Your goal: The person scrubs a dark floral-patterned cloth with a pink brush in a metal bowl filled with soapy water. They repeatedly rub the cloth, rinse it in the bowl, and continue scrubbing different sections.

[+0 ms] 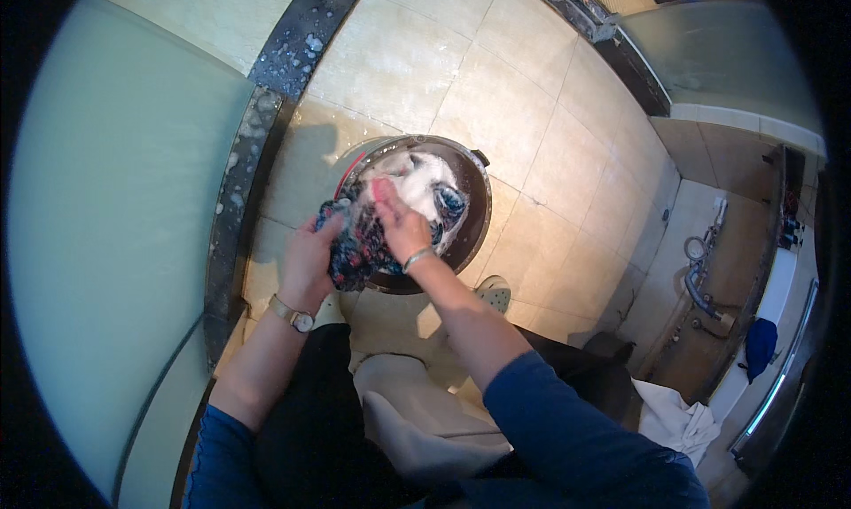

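Observation:
A round dark basin [480, 196] stands on the tiled floor, holding white suds and water. My left hand [316, 249] grips a dark patterned cloth [356, 249], with red and blue spots, over the basin's near left side. On the same cloth, my right hand [402, 223] is closed around a pink thing [382, 191], possibly a brush or soap; blur hides its exact kind. More wet dark fabric [451, 202] shows in the suds right of my right hand.
A dark stone curb [226, 196] with foam spots and a frosted glass panel [126, 196] run along the left. My feet, one in a clog [494, 293], flank the basin's near side. A hose and tap fitting [701, 296] are at the right, near a white cloth [678, 422].

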Demonstrator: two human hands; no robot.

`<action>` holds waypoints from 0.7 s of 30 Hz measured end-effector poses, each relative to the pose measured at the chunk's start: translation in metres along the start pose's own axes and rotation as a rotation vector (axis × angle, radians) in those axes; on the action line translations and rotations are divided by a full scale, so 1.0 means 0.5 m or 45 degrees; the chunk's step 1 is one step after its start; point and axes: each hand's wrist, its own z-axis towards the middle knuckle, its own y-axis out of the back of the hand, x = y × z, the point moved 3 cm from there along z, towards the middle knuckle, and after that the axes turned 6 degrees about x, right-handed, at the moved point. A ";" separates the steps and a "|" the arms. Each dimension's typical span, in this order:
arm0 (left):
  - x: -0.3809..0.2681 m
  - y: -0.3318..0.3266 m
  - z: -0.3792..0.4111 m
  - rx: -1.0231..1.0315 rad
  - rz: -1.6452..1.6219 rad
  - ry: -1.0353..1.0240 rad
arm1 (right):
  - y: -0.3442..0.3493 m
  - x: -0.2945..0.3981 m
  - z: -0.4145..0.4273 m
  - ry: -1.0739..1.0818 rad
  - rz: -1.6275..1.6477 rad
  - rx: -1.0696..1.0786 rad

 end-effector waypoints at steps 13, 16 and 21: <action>0.034 -0.036 -0.025 0.729 0.982 -0.107 | 0.057 -0.071 0.066 -0.267 -0.307 -0.019; 0.045 -0.049 -0.035 0.915 1.449 -0.367 | 0.062 -0.062 0.077 -0.386 -0.236 -0.039; 0.066 -0.084 -0.020 1.042 1.643 -0.231 | 0.088 -0.173 0.095 -0.294 -0.015 -0.154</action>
